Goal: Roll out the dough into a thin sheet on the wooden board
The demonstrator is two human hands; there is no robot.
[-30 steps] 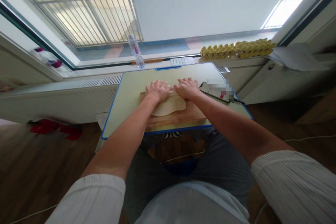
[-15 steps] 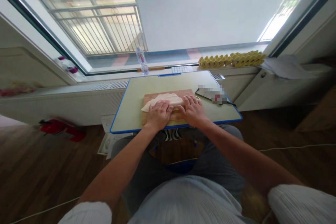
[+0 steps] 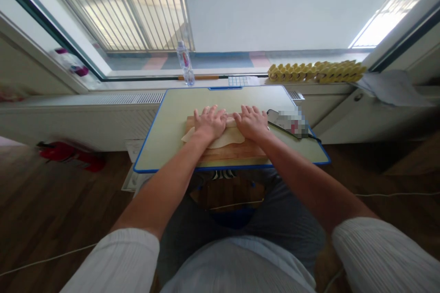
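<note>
A flat, pale sheet of dough (image 3: 227,139) lies on a wooden board (image 3: 237,152). Across the far part of the dough runs a pale rolling pin (image 3: 231,122), mostly hidden under both hands. My left hand (image 3: 210,122) presses on its left part, palm down, with the fingers spread forward. On its right part rests my right hand (image 3: 252,122), also flat with fingers stretched out. The two thumbs point inward, with a short bit of the pin showing between them.
The board sits on a small blue-edged table (image 3: 154,146). A phone (image 3: 285,123) lies at its right. On the sill stand a clear bottle (image 3: 186,64) and a yellow wavy object (image 3: 316,72). A red fire extinguisher (image 3: 74,155) is on the floor at left.
Both hands have moved forward with the rolling pin towards the board's far edge, and their fingers have straightened. More dough shows on the near side. The view has tilted down a little.
</note>
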